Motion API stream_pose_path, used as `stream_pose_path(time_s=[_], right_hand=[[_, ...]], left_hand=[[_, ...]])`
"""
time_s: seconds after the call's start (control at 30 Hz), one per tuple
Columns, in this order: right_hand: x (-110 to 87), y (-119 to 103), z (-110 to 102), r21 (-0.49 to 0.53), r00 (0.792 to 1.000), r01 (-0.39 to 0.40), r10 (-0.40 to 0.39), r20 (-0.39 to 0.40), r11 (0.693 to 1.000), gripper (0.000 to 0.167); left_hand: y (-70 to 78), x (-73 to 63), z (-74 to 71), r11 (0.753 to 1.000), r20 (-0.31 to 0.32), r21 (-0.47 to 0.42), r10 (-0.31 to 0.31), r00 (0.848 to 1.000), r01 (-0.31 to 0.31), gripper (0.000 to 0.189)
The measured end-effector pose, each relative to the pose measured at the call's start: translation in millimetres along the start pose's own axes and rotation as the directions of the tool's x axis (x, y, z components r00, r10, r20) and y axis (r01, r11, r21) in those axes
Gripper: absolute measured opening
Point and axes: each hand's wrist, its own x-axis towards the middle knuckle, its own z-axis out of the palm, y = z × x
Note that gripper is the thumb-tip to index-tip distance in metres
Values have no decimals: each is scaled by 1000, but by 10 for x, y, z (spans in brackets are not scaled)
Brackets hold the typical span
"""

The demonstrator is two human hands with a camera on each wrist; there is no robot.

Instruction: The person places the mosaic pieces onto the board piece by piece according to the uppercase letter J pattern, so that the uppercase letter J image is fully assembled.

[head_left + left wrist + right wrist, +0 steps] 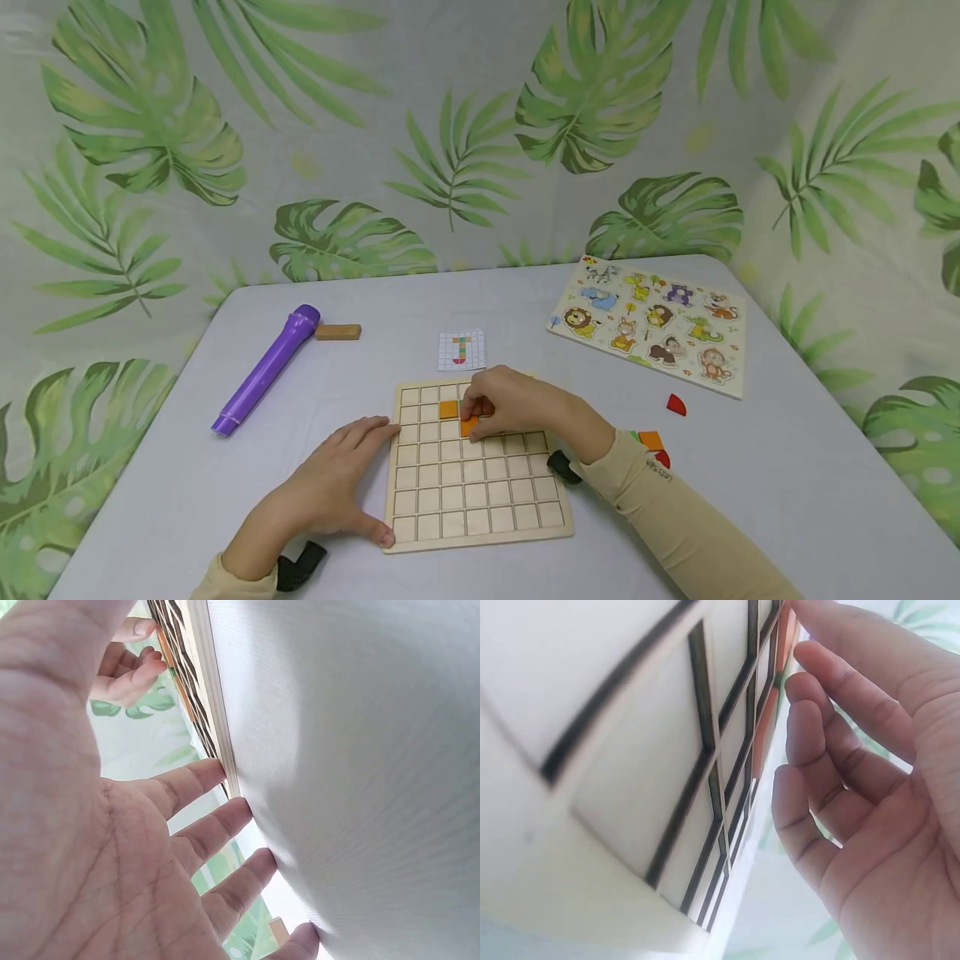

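A pale wooden grid board point(450, 500) lies on the table. My left hand point(330, 475) spreads along its left side, thumb at the near corner and fingertips against the edge and tabletop. Over the upper rows, my right hand point(517, 404) has thumb and fingertips around an orange square tile point(468, 427), partly covering it. To its left, another orange square tile point(448, 409) sits in a cell. A bit of green point(461, 404) peeks out beside the fingers. Beyond the board is a small pattern card point(461, 350) with a coloured figure on a grid.
A purple microphone-shaped toy point(266, 371) and a wooden block point(338, 332) lie on the left. At the back right is an animal puzzle board point(648, 325). A red quarter-round piece point(677, 405) lies nearer, and more pieces, including an orange one point(651, 441), show past the right sleeve.
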Motion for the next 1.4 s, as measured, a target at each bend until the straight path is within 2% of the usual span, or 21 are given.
stream_pose_path(time_s=[0.17,0.4,0.5,0.77,1.03,1.3,1.4], right_hand=[[-44,22,-19,13,1000,-4,4,-9,1000,17],[-168,88,-112,37,996,-85,85,6,996,16],[-255,133,-195,28,996,-89,89,4,996,18],[-563,287,-399,13,993,-113,114,-26,993,18],[-878,446,-457,-8,989,-138,137,-59,990,21],[-1215,551,-528,17,963,-253,254,-91,967,23],[-1326,573,-551,34,957,-273,275,-97,961,25]], left_hand=[[8,-1,0,1000,1,-2,3,1000,-3,140],[-3,3,-5,1000,11,5,5,1000,-5,140],[-9,9,-6,1000,13,6,-3,1000,3,140],[-3,17,-11,1000,3,7,5,1000,-5,141],[-20,11,21,1000,10,-7,-1,1000,1,141],[-15,6,13,1000,-4,1,9,1000,-9,140],[-11,2,8,1000,-5,6,13,1000,-13,140]])
